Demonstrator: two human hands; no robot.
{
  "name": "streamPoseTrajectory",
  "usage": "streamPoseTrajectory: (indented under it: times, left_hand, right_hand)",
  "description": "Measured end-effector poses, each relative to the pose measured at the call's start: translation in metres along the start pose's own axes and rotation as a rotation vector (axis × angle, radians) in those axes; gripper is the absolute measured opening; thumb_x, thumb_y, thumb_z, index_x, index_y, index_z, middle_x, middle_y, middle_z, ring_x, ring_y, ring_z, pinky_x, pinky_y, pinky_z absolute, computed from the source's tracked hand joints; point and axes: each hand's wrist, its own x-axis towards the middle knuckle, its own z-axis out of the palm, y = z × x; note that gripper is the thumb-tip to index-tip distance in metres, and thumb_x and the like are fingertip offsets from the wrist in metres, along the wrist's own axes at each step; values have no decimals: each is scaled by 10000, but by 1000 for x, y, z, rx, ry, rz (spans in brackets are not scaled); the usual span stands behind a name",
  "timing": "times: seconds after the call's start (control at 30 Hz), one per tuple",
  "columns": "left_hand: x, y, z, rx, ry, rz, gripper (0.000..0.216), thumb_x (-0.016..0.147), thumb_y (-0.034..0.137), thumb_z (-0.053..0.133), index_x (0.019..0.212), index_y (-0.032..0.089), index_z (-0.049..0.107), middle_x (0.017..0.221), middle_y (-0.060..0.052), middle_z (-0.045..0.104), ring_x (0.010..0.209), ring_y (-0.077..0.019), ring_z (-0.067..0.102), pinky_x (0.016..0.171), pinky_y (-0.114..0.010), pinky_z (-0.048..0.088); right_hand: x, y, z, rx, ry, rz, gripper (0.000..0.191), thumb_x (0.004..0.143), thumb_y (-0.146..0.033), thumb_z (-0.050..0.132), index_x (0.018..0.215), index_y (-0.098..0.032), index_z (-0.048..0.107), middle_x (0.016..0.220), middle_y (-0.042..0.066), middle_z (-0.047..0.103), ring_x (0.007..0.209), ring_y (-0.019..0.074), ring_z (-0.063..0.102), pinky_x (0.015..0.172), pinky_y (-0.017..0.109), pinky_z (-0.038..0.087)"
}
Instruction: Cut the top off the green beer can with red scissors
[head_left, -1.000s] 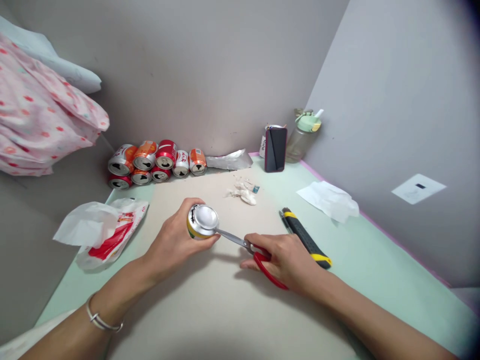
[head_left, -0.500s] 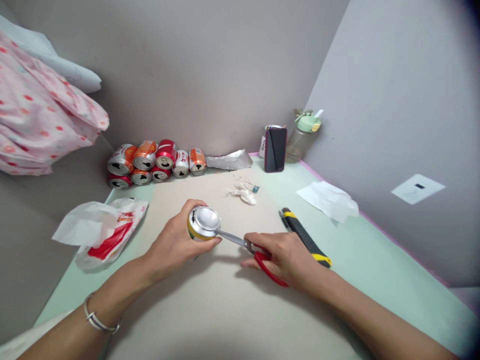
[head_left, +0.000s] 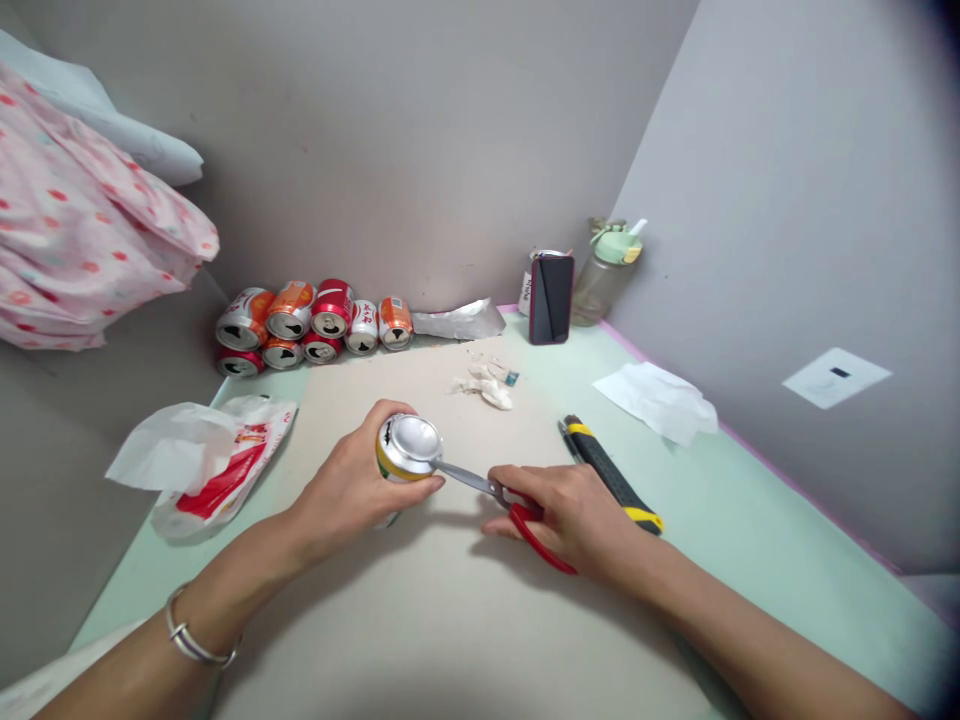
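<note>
My left hand (head_left: 360, 468) is wrapped round a drink can (head_left: 417, 440), whose silvery concave end faces up toward me. A yellow band runs below its rim, and my fingers cover most of its side. In my right hand (head_left: 566, 505) is a pair of scissors (head_left: 536, 535) with red handles. Their grey blades look nearly closed and point left, with the tips at the can's rim. Whether the tips have pierced the metal I cannot tell.
Several cans (head_left: 330, 310) are stacked against the back wall, beside a cut metal sheet (head_left: 461, 320). Crumpled tissue (head_left: 487, 388) lies mid-table. A utility knife (head_left: 611, 475) rests near my right hand. A phone (head_left: 551, 300), a bottle (head_left: 604, 275), a paper (head_left: 660, 400) and a tissue pack (head_left: 225, 480) stand around.
The can has shifted or turned very slightly in my left hand. My right hand and the scissors look unmoved.
</note>
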Motion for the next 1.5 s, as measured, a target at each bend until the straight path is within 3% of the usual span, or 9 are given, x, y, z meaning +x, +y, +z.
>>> streamPoseTrajectory:
  times: [0.17,0.33,0.5,0.97,1.2,1.5]
  left_hand:
    - [0,2,-3,-63,-90,-63,414,761,388,729,1084,257,505,932,9,616,823,-211,607,627,-274,493]
    - [2,-2,-6,-120,-154,18,370,745,341,749,1035,230,549,930,13,627,855,-203,603,750,-296,477]
    - [3,-5,-8,-116,-179,17,384,747,341,756,1045,232,539,929,20,610,850,-192,582,749,-290,453]
    - [2,-4,-7,-35,-98,-37,396,742,356,751,1056,247,535,942,12,639,859,-214,598,753,-315,457]
    - [3,-7,-13,-83,-291,-43,363,744,347,758,1007,252,529,850,42,587,790,-185,564,685,-272,429]
    - [1,3,-10,-78,-253,-99,384,731,337,749,1022,236,519,881,18,606,807,-197,575,707,-291,445]
  right_hand:
    - [1,2,-1,18,13,-20,545,963,-679,428,985,-183,653,640,2,612,504,130,464,531,240,287]
    - [1,1,-2,41,3,-34,557,962,-680,431,990,-173,661,653,10,617,516,132,474,540,238,299]
    - [-1,1,-2,71,-6,-24,560,939,-700,456,975,-182,664,661,8,616,524,130,470,544,234,301]
    - [3,-7,-10,132,-71,101,582,851,-784,500,878,-223,654,642,-15,565,532,129,424,536,224,277]
    - [4,-9,-15,256,-191,84,462,835,-696,625,877,-237,656,600,-64,426,548,119,340,546,200,301]
    - [2,-6,-9,201,-154,82,494,852,-721,577,907,-238,666,597,-59,438,530,121,363,537,212,310]
